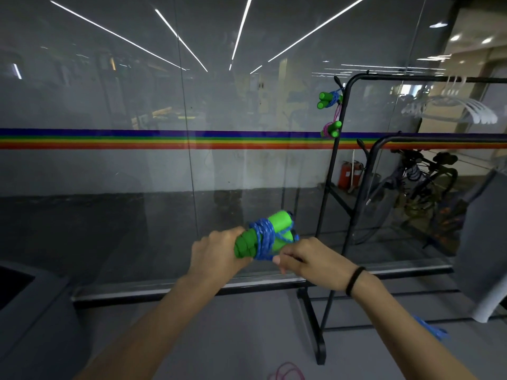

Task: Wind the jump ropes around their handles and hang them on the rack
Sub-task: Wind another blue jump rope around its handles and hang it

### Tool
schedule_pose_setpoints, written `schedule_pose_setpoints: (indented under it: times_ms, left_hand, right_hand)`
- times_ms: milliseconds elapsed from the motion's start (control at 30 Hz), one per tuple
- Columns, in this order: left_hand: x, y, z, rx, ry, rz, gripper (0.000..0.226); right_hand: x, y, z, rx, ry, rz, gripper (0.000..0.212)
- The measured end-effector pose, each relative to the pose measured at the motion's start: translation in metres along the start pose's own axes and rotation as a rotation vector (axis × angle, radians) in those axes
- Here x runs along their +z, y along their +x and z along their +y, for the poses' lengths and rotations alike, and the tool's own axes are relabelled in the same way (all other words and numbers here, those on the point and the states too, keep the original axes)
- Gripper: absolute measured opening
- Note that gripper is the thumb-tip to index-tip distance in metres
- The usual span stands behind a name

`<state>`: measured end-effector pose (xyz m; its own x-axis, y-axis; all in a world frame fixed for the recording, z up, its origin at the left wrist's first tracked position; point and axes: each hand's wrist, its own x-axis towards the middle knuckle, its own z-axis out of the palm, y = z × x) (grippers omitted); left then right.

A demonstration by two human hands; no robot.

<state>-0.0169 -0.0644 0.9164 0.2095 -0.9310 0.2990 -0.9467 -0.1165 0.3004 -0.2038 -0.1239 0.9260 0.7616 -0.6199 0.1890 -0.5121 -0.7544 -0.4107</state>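
A jump rope with green handles and blue cord wound around them is held in front of me. My left hand grips the handles' near ends. My right hand pinches the blue cord at the bundle's underside. On the black rack to the right, a blue-corded bundle with green handles hangs from a side hook. A pink-corded bundle hangs just below it.
A glass wall with a rainbow stripe stands straight ahead. White hangers hang on the rack's top bar. On the floor lie a pink rope and a blue rope. A grey cabinet is at left.
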Motion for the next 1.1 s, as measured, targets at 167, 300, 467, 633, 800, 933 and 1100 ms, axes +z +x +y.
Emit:
schedule_pose_setpoints:
  times_ms: [167, 300, 467, 633, 800, 933, 1100]
  left_hand:
    - [-0.004, -0.002, 0.001, 0.29, 0.118, -0.452, 0.034]
    - [-0.005, -0.005, -0.001, 0.459, -0.158, -0.783, 0.027]
    - [-0.014, -0.015, 0.003, 0.399, -0.676, -0.819, 0.027]
    - [-0.01, -0.021, 0.01, 0.305, -1.149, -0.64, 0.029]
    - [-0.009, -0.016, 0.022, 0.014, -1.344, -0.352, 0.016]
    - [0.005, -0.002, 0.013, -0.178, -1.211, -0.135, 0.019]
    - [0.015, 0.004, -0.005, -0.191, -0.46, -0.016, 0.052]
  right_hand:
    - [-0.019, -0.001, 0.002, -0.103, 0.051, -0.132, 0.026]
    - [-0.034, 0.001, -0.003, -0.141, 0.349, -0.195, 0.005]
    - [-0.019, 0.008, 0.013, -0.07, 0.696, -0.099, 0.009]
    - [0.014, -0.004, 0.026, 0.275, 0.786, 0.122, 0.031]
    - [0.026, -0.001, 0.016, 0.216, 0.878, 0.113, 0.036]
    - [0.028, -0.008, 0.018, 0.21, 0.752, 0.055, 0.033]
    - [0.017, -0.01, 0.013, 0.144, 0.213, 0.019, 0.027]
